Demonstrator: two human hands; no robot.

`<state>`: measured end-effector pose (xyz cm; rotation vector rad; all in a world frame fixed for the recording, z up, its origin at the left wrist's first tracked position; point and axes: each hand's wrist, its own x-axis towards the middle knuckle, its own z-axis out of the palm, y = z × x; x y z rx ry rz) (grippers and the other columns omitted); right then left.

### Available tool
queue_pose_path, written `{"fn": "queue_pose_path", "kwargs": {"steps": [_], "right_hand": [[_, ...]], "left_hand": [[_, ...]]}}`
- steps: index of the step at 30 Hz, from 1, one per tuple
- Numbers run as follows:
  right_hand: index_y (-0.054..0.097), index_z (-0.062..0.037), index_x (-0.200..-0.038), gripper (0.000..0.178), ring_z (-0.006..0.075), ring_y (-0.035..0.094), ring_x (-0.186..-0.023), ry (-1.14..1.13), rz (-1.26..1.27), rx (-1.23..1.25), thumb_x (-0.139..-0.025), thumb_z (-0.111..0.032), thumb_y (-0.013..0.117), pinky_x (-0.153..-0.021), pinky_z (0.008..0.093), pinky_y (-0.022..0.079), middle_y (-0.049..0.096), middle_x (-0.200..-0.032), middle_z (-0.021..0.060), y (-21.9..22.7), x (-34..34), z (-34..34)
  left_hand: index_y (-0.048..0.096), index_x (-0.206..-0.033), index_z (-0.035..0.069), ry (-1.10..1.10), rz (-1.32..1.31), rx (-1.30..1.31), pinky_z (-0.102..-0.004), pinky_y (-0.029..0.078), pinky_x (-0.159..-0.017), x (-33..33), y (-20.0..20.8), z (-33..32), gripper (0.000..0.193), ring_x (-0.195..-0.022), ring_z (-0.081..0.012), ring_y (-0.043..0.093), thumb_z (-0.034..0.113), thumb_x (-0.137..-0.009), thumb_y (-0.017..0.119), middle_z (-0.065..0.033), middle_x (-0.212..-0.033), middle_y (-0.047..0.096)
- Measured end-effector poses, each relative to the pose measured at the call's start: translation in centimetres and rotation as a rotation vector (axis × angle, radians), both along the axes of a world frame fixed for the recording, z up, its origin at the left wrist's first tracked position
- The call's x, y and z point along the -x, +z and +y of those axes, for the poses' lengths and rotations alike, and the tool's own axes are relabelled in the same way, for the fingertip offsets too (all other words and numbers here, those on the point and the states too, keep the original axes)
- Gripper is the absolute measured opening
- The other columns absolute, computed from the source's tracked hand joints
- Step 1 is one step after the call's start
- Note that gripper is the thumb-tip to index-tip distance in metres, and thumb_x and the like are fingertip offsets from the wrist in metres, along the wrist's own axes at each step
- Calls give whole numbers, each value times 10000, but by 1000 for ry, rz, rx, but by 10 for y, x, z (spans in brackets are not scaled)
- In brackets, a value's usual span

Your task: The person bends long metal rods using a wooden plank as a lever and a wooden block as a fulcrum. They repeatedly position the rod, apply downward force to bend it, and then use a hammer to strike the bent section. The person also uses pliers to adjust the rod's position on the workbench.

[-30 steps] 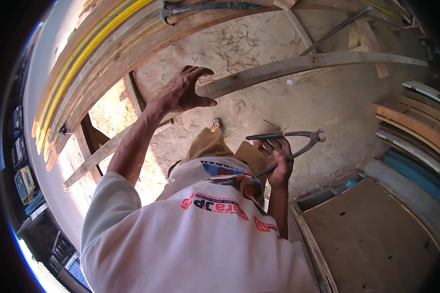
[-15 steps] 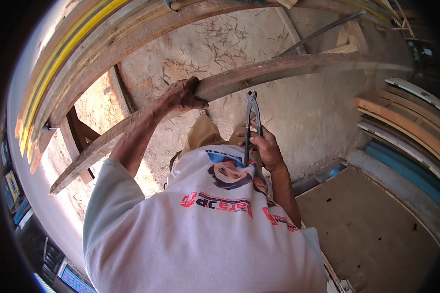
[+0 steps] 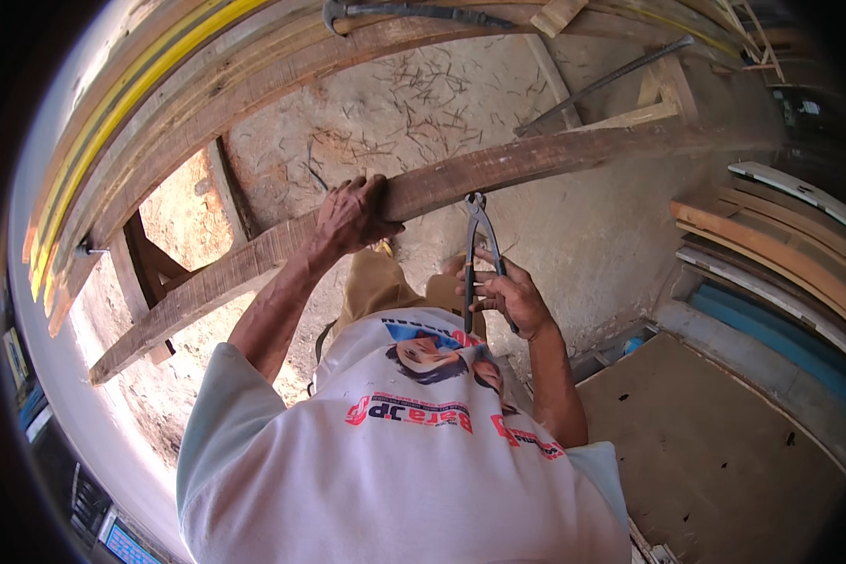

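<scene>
The left hand (image 3: 352, 214) grasps a long, brown wooden plank (image 3: 479, 175) above the pale, dusty floor (image 3: 592, 244). The right hand (image 3: 514, 293) grips dark metal pincers (image 3: 477, 203), handles parted, head at the plank's near edge; contact is indeterminable. Thin, dark nail-like pieces (image 3: 423, 85) lie loose beyond; work on the plank appears unfinished.

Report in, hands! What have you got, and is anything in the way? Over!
Left hand gripping long wooden board. Right hand holding pincers, handles spread, head close to board; contact unclear. Hammer lies on planks beyond, apart from both hands.
</scene>
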<state>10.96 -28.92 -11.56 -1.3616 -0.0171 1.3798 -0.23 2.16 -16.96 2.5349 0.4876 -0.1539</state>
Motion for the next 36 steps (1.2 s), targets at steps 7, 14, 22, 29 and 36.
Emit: {"fn": "queue_pose_path", "kwargs": {"steps": [7,14,22,29,36], "right_hand": [[350,-56,-1575,613,253,713,-1092,-36,93,-35,-985,-142,491,-943,377,554,697,-1217,141,-24,2,-8],[529,-23,-1347,372,180,621,-816,-165,386,-95,-1022,-200,490,-764,373,539,613,-957,72,-30,20,-1],[544,-85,-1067,220,135,495,-668,-354,488,-131,-1056,-303,565,-655,340,468,520,-833,29,-34,62,44],[547,-41,-1023,287,137,525,-590,-492,266,40,-1062,-325,556,-557,327,481,547,-766,26,-14,70,72],[541,-54,-1035,275,132,508,-595,-569,264,54,-1059,-326,573,-549,329,463,537,-781,28,-14,76,78]], "left_hand": [[583,-1214,91,1,52,22,-517,447,-971,-5,13,-7,744,-1094,-390,618,481,-660,893,-178,-1105,662],[585,-1196,57,-53,75,-16,-492,486,-955,-6,17,0,768,-1093,-385,622,528,-671,889,-191,-1107,654],[498,-1292,14,-243,147,197,-510,541,-885,-12,18,30,847,-1026,-445,678,590,-752,806,-271,-1108,677],[476,-1211,-32,-300,191,298,-509,536,-843,-14,30,36,805,-1013,-477,675,617,-829,763,-292,-1047,681],[460,-1308,-40,-279,225,337,-503,538,-865,-31,11,36,915,-1022,-469,686,650,-799,779,-298,-1005,690]]}}
